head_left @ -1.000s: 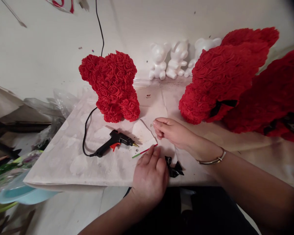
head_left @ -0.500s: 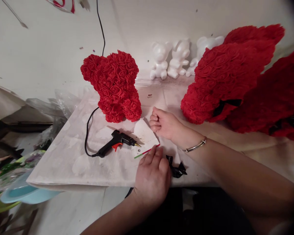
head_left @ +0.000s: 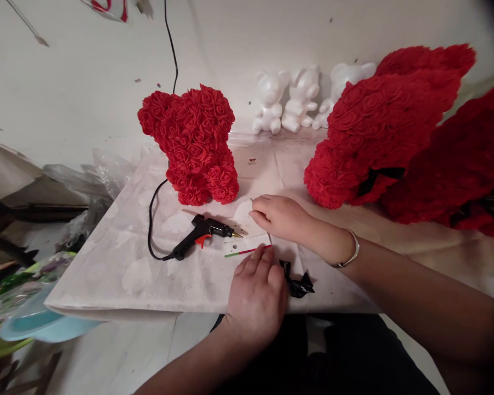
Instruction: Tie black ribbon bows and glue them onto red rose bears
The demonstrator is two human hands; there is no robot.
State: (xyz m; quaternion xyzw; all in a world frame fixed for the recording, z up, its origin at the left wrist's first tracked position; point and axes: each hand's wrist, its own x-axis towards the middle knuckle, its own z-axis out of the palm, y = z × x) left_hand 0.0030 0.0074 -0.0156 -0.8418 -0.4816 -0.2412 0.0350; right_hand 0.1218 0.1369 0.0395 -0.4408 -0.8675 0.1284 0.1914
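White card (head_left: 250, 243) in the middle of the frame seems held still under the left hand's (head_left: 255, 299) bent fingers, the right hand's (head_left: 286, 219) curl just above, I can't tell if either grips, and moving here needs care by the glue gun's (head_left: 208, 226) gold tip (head_left: 236, 235).

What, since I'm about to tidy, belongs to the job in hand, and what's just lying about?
Likely in the job: card under the left hand, glue gun, black bow, leftmost red bear.

Likely just lying about: white bears, blue basin, clear plastic.
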